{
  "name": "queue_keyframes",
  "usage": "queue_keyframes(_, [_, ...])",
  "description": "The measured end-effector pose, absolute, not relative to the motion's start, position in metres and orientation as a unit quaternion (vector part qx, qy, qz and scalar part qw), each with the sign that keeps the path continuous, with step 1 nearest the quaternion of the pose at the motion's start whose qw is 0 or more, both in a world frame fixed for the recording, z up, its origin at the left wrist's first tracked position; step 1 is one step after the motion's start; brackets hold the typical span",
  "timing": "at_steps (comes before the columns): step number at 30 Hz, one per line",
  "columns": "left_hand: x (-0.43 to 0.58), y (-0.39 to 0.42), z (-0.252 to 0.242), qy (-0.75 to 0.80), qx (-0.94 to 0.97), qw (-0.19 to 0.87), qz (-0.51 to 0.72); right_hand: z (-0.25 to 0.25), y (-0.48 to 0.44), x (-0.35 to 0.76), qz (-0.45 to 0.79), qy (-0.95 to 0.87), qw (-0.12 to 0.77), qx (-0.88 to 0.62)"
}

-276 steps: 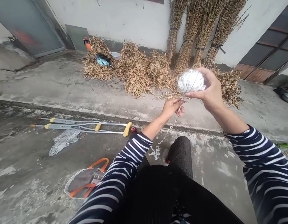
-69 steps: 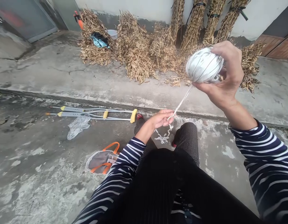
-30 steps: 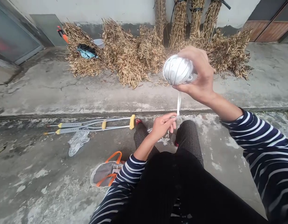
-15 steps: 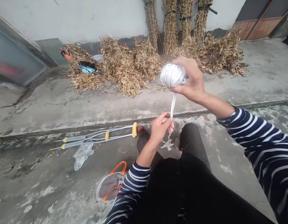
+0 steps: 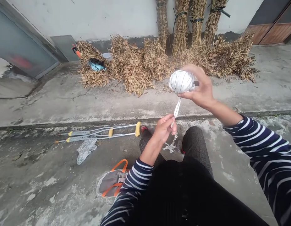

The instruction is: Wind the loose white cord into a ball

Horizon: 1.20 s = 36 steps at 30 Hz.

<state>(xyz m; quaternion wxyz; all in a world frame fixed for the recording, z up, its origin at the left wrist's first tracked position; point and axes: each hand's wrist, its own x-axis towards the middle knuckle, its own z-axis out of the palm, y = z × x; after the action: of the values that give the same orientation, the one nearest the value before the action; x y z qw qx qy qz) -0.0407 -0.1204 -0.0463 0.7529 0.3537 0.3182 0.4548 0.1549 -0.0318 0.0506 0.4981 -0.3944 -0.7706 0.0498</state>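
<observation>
My right hand (image 5: 201,88) grips a ball of white cord (image 5: 182,81) with a dark line in it, thumb below and fingers over the top and far side. From the ball a length of cord (image 5: 177,108) runs down, pulled straight, into my left hand (image 5: 164,128). The left thumb and fingers pinch it just below the ball. Under the left hand a knotted or braided piece (image 5: 170,147) of the same cord dangles between my knees. Part of the cord inside the left fingers is hidden.
A pair of crutches (image 5: 103,133) lies on the ground to the left, with a clear plastic bag (image 5: 86,151) by them. A grey bag with orange handles (image 5: 111,185) stands near my left arm. Dried plant stalks (image 5: 136,69) are piled along the wall beyond a low concrete step (image 5: 107,108).
The view has shifted slightly, so the surroundings sit a little further right. The ball appears turned in my right hand. My left hand still pinches the cord.
</observation>
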Motion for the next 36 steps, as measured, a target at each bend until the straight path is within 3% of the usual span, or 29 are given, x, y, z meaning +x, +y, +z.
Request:
queue_keyframes(6, [-0.042,-0.128,-0.027,0.303,0.326,0.739,0.505,0.001,-0.026,0.157,0.095,-0.802,0.49,-0.328])
queue_keyframes(17, [-0.046,-0.113,-0.035,0.366,0.236,0.702,0.564,-0.068,-0.065,0.134,0.494,-0.687,0.379,-0.374])
queue_keyframes(25, [-0.05,-0.12,-0.048,0.355,0.222,0.727,0.544,-0.082,-0.078,0.13,0.605,-0.618,0.348,-0.363])
queue_keyframes(32, [-0.063,-0.123,-0.052,0.365,0.24,0.739,0.513,-0.093,-0.079,0.121,0.497,-0.661,0.335,-0.451])
queue_keyframes(36, [-0.068,-0.136,-0.06,0.392,0.247,0.754,0.467,-0.094,-0.081,0.139,0.314,-0.757,0.297,-0.49])
